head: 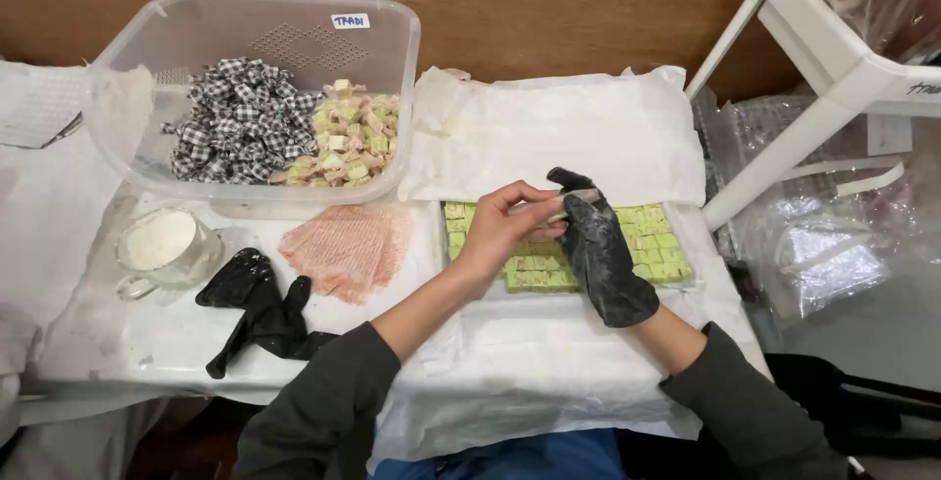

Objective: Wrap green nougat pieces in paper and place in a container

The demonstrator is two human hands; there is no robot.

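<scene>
bare left hand (505, 225) and gloved right hand (600, 250), pinching thin strip (564, 203), over candy slab (652, 245)

Bare paper (549, 137) lies open behind the sweets (657, 245); the tub (392, 78) walls off the left, a white frame (784, 137) the right.

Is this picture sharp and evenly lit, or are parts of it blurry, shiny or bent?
Head view: soft, even light with faint shadows; the gloved right hand and bare left hand are slightly blurred; the cut sweets look soft; glare shows on the crinkled plastic wrap at right and a sheen on the black glove lying on the table; the clear tub bows outward from wide-lens distortion.
</scene>
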